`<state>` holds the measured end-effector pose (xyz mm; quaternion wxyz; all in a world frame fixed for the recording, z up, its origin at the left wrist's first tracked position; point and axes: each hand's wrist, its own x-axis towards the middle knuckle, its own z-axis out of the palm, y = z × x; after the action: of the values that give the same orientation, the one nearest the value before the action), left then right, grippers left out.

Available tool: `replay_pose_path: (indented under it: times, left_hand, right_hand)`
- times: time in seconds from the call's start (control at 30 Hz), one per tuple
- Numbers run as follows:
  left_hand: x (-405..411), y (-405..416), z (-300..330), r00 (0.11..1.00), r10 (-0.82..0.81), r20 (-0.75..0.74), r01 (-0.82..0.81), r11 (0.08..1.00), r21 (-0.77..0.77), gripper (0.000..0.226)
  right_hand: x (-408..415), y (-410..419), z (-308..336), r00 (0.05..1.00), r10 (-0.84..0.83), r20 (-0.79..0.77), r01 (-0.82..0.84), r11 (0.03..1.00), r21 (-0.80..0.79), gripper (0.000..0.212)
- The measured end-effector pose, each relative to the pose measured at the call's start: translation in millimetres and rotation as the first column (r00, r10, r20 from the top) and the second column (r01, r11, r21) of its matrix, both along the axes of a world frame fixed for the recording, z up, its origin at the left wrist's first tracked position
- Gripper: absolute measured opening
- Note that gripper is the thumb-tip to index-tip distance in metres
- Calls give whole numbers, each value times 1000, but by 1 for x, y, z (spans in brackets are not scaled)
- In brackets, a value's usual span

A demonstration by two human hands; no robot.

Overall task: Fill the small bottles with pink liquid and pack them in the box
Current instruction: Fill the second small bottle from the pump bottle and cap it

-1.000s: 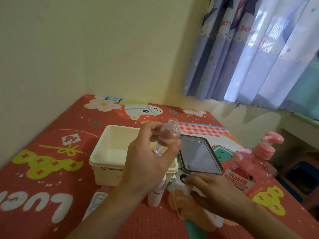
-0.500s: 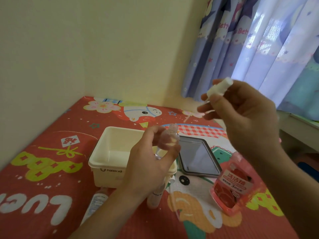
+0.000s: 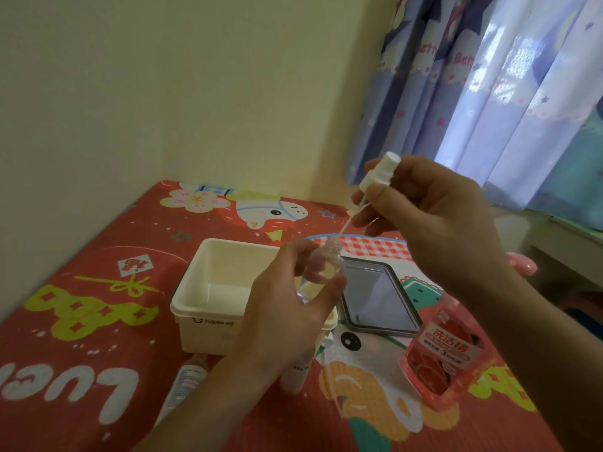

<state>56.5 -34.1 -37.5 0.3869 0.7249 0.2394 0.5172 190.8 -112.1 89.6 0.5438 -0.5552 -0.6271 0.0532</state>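
The left hand (image 3: 287, 308) curls closed around a small clear bottle (image 3: 321, 267), upright above the cream box (image 3: 208, 316); the right hand (image 3: 434, 220) pinches a white spray cap (image 3: 380, 172), its thin tube (image 3: 347, 225) tipped toward the bottle's mouth; the pink soap bottle (image 3: 448, 350) stands on the counter (image 3: 81, 321) under the right wrist.

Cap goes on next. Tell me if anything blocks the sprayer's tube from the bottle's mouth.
Nothing visible does. The spray cap in the right hand has its tube tip just above the open neck of the small bottle, held by the left hand.
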Motion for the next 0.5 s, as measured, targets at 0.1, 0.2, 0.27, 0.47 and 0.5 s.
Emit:
replay_pose_path:
  times: [0.1, 0.2, 0.27, 0.47, 0.5]
  left_hand:
    - [0, -1, 0, 1000, -8, -6, 8, 1000, 5, 31]
    - [-1, -1, 1, 1000, -17, -2, 17, 1000, 9, 30]
    - [-1, -2, 2, 1000, -18, -2, 18, 1000, 10, 31]
    - [-2, -1, 3, 1000, -15, 3, 15, 1000, 5, 34]
    - [-2, -1, 3, 1000, -19, 6, 19, 1000, 6, 34]
  right_hand:
    - [1, 2, -2, 997, -6, 77, 14, 995, -103, 15]
    - [4, 3, -1, 982, -12, 187, 52, 976, -212, 14]
    - [5, 3, -1, 969, -17, 248, 78, 968, -237, 13]
    - [5, 4, -4, 928, 46, 370, 59, 962, -266, 8]
    - [6, 4, -4, 926, 50, 374, 60, 959, -278, 7]
